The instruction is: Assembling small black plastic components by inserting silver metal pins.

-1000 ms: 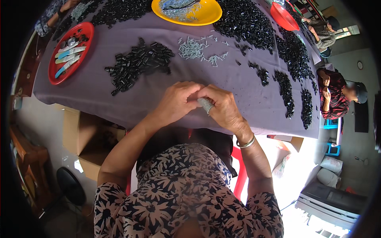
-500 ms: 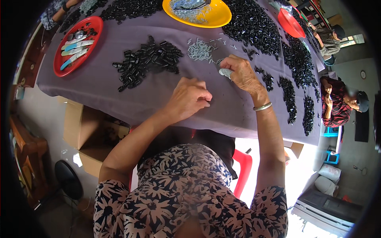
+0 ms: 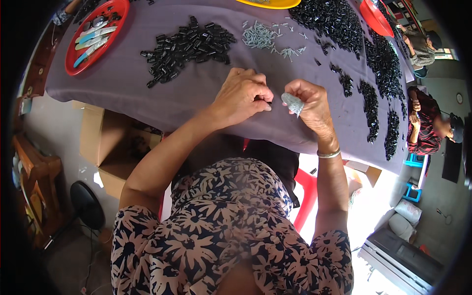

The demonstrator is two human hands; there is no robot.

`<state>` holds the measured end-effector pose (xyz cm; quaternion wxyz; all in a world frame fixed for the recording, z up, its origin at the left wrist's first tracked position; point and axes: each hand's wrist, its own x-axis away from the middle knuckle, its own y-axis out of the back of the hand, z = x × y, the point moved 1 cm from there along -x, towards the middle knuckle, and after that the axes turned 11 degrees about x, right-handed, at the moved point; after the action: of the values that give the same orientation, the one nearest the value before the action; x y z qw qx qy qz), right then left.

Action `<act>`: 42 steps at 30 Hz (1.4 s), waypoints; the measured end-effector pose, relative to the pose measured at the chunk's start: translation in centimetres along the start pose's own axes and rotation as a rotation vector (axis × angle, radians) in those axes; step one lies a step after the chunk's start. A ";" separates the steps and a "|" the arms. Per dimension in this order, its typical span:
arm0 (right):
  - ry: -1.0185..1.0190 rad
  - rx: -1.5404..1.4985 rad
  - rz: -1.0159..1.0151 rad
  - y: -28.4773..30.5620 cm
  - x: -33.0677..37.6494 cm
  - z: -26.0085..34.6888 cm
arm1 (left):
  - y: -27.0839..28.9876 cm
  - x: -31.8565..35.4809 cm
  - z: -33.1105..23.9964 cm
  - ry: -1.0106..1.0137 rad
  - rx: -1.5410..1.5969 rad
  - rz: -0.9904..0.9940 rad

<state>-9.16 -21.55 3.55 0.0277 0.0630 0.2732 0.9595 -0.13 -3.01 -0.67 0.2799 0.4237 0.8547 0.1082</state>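
My left hand [image 3: 243, 98] is closed at the near part of the cloth, thumb against bent fingers; a dark bit barely shows at the fingertips, too small to name. Close by on its right is my right hand [image 3: 313, 105], fingers pinched, with a silvery wrap [image 3: 293, 103] on one digit. Whatever that pinch holds is hidden. The hands are apart. Beyond my left hand lies a heap of small black plastic pieces [image 3: 191, 49]. A smaller pile of thin silvery pins [image 3: 258, 35] sits to its right, with several strewn at its near right.
At the left, a red tray [image 3: 72, 58] holds blue-and-white handled tools. A yellow plate [image 3: 270, 4] and red basin [image 3: 377, 19] stand farther back. More black pieces [image 3: 329, 24] cover the right side. Two other people sit beyond the table's right edge. An open cardboard box [image 3: 93, 132] stands below left.
My right hand has come away from the pin pile, nearer to me and my left hand. The pins at the pile's near right are now uncovered. The view has shifted a little.
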 end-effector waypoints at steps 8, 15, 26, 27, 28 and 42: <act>0.106 -0.091 -0.031 -1.9 0.4 -0.7 | -0.6 0.3 0.0 -0.004 -0.043 -0.099; 0.123 0.052 -0.082 -2.5 0.5 -1.0 | -0.5 0.1 -0.1 -0.007 -0.071 -0.086; 0.161 0.111 -0.195 -3.0 1.1 -0.7 | -0.6 0.1 0.0 -0.007 -0.060 -0.082; 0.183 0.131 -0.222 -3.2 1.1 -0.7 | -0.6 0.1 0.0 -0.006 -0.060 -0.081; 0.205 0.151 -0.250 -3.3 1.1 -0.6 | -0.6 0.1 0.1 -0.007 -0.056 -0.086; 0.306 0.399 -0.388 -4.0 1.6 0.8 | -0.8 0.0 -0.2 -0.053 -0.092 -0.101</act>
<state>-10.56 -17.60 2.25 0.1557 -0.1311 0.4638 0.8622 -0.79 -3.52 -0.87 0.3268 0.3694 0.8614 0.1216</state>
